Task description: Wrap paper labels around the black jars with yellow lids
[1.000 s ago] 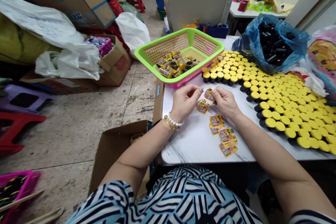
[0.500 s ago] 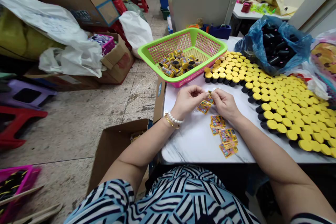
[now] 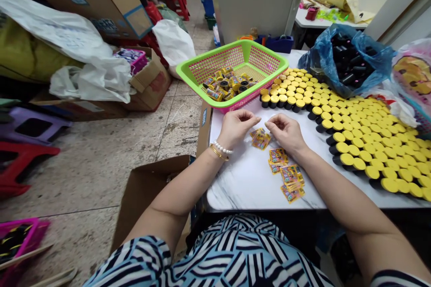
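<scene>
My left hand (image 3: 237, 128), with a pearl and a gold bracelet at the wrist, hovers over the white marble table (image 3: 245, 179) with its fingers curled into a pinch. My right hand (image 3: 286, 133) faces it a short gap away, fingertips also pinched together. What either pinch holds is too small to see. Small colourful stickers (image 3: 261, 140) lie on the table just below the gap between the hands. A loose pile of the same stickers (image 3: 288, 176) lies nearer me, by my right forearm.
A green and pink basket (image 3: 202, 65) holding labelled tubes stands beyond my hands. Several rows of black tubes with yellow caps (image 3: 357, 125) fill the table's right side. A blue bag (image 3: 323, 56) of black tubes sits behind them. An open cardboard box (image 3: 148, 188) stands on the floor at left.
My hands were pinching one sticker together and have drawn slightly apart. The stickers now lie on the table below them.
</scene>
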